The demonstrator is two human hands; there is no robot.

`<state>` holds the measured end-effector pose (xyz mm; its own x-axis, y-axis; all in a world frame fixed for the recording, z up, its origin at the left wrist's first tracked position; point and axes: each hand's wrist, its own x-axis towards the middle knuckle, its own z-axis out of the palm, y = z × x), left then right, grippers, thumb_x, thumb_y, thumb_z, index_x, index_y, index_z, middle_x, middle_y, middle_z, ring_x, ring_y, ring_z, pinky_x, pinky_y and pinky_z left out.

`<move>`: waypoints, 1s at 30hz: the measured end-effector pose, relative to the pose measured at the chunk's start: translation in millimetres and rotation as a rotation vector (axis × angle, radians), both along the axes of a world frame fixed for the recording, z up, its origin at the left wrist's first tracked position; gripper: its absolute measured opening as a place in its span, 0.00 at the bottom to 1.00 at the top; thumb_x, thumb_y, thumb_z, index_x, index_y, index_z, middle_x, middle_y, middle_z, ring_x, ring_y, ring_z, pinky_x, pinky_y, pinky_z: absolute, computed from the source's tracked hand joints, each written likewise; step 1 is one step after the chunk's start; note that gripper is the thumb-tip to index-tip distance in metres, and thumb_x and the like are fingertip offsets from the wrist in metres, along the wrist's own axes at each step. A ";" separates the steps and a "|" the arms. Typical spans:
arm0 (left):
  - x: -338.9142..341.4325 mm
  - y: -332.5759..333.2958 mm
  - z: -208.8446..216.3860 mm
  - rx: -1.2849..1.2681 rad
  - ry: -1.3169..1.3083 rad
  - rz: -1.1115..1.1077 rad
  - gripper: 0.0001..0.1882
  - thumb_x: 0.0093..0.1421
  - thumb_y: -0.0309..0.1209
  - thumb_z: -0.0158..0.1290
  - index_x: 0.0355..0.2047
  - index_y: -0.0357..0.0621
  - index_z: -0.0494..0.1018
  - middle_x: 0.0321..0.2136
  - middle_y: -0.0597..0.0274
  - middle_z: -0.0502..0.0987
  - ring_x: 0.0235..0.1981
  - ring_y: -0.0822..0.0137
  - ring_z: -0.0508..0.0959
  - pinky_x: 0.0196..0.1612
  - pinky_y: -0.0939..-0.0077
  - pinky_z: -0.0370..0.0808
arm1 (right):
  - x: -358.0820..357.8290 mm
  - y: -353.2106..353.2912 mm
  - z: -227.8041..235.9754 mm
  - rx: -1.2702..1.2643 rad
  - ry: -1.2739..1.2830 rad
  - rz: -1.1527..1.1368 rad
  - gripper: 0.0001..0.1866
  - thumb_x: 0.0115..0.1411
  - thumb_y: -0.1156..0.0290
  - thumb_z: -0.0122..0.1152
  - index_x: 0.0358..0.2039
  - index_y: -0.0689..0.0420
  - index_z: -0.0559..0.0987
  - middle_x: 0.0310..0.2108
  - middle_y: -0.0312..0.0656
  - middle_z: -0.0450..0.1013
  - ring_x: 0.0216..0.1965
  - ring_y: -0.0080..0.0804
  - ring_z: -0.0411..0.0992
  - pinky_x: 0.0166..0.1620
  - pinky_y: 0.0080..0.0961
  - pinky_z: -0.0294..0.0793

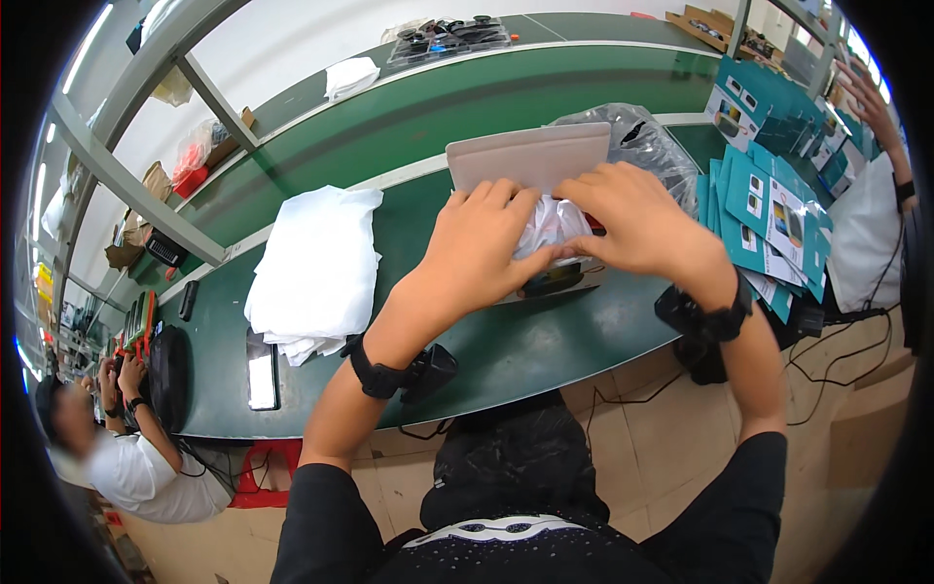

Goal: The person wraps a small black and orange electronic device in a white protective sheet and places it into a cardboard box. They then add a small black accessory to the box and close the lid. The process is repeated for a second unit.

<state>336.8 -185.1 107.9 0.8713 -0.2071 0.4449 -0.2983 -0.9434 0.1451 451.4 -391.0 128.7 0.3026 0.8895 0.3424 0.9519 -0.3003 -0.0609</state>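
An open box stands before me on the green bench, its pale lid flap raised behind it. Inside sits a crumpled white plastic bag; what the bag wraps is hidden. From the left, my left hand curls over the box, its fingers at the back rim and its thumb on the bag. My right hand grips the bag from the other side, fingers bent. Both thumbs nearly meet at the front, where a small bit of red shows beside the right one.
Left of the box lies a stack of white bags, with a phone near it. Clear plastic sheeting and a pile of teal boxes are on the right. Two other people work at either side. A metal frame rises at left.
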 end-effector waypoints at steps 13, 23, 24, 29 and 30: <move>4.7 14.4 3.4 -0.058 0.102 -0.066 0.35 0.51 0.49 0.69 0.52 0.37 0.77 0.43 0.48 0.76 0.45 0.47 0.77 0.48 0.57 0.75 | 21.1 17.5 21.0 -0.395 0.197 0.030 0.36 0.38 0.62 0.76 0.48 0.63 0.76 0.44 0.53 0.75 0.48 0.54 0.74 0.53 0.42 0.75; 8.6 7.3 -0.3 0.013 0.033 -0.019 0.39 0.45 0.54 0.73 0.48 0.36 0.79 0.40 0.51 0.73 0.45 0.50 0.75 0.49 0.59 0.72 | 34.8 6.2 -2.9 -0.146 0.159 0.121 0.34 0.44 0.49 0.74 0.45 0.62 0.78 0.39 0.49 0.77 0.42 0.52 0.76 0.45 0.42 0.76; 8.0 8.7 0.2 0.007 0.038 -0.023 0.39 0.45 0.55 0.73 0.48 0.36 0.78 0.40 0.51 0.73 0.45 0.50 0.75 0.49 0.59 0.72 | 29.7 8.0 -0.7 -0.177 0.169 0.092 0.35 0.44 0.47 0.74 0.45 0.62 0.78 0.39 0.49 0.77 0.42 0.52 0.77 0.45 0.42 0.76; 6.9 11.5 -4.3 -0.070 -0.028 -0.087 0.36 0.42 0.54 0.73 0.40 0.36 0.77 0.39 0.51 0.73 0.45 0.50 0.74 0.48 0.59 0.71 | 6.3 18.1 22.2 -0.388 0.266 -0.018 0.39 0.43 0.45 0.77 0.43 0.66 0.77 0.39 0.55 0.77 0.42 0.57 0.77 0.45 0.43 0.76; 6.3 11.6 -4.1 -0.057 -0.023 -0.079 0.37 0.43 0.55 0.73 0.42 0.36 0.77 0.39 0.51 0.73 0.44 0.50 0.74 0.48 0.59 0.71 | 3.1 18.9 21.0 -0.428 0.285 -0.027 0.39 0.43 0.46 0.78 0.43 0.67 0.77 0.39 0.56 0.77 0.42 0.58 0.77 0.45 0.44 0.76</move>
